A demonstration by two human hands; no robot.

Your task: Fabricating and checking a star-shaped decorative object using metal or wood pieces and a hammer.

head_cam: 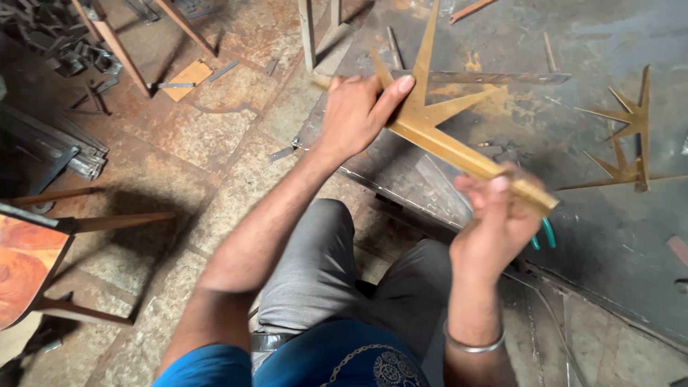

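Left hand [355, 115] | right hand [494, 222] | both grip spiked brass bar [444, 143]

No packages, labels, signs or screens are visible around the metal work table [609, 236]; only bare metal pieces and stone floor lie near it.

Head-worn camera looks steeply down, close over the wearer's lap, metal workbench [616, 236] toward two o'clock, floor [215, 143] toward ten.
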